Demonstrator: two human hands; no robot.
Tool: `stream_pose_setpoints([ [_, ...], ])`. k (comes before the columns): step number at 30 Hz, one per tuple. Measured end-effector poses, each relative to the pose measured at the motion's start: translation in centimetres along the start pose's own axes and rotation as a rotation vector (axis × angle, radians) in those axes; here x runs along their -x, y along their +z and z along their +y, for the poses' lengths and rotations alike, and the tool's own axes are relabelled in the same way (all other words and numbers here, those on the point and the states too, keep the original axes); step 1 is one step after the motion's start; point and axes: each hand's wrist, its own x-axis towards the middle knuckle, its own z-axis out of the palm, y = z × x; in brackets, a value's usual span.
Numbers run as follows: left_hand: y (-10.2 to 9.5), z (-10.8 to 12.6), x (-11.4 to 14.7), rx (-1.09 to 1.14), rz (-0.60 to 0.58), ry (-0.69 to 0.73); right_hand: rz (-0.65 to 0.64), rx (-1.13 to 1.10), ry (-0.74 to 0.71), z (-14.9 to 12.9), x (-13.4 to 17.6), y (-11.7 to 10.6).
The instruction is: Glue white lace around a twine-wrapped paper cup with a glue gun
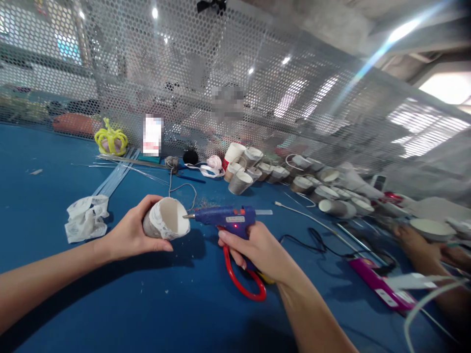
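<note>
A paper cup (162, 220), wrapped in grey with white lace round its rim, lies tilted in my left hand (128, 228), its mouth facing right. My right hand (253, 247) is closed round the handle of a blue glue gun (217, 219) with a small red light lit. The gun's metal nozzle points left and meets or nearly meets the cup's rim. A clear glue stick (264, 212) juts from the gun's back. Under my right hand lie red-handled scissors (245, 289), their blades hidden. Left of the cup sits a crumpled piece of white lace (88, 218).
Several wrapped cups (241, 182) stand along a perforated metal screen (191, 73). A yellow crown-like piece (110, 139), grey yarn (171, 162) and a phone (152, 135) are at the back. At right lie a purple power strip (382, 284), cords and another person's hand (419, 245).
</note>
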Motion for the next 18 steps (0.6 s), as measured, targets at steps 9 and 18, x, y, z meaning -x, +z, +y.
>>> stream_pose_setpoints([
  [9,0.00,0.29,-0.16,-0.046,-0.008,-0.016,0.078,0.061,-0.042,0.04,0.05,0.24],
  [18,-0.11,0.60,-0.20,-0.036,-0.094,-0.007,0.103,0.064,-0.031,0.30,-0.25,0.34],
])
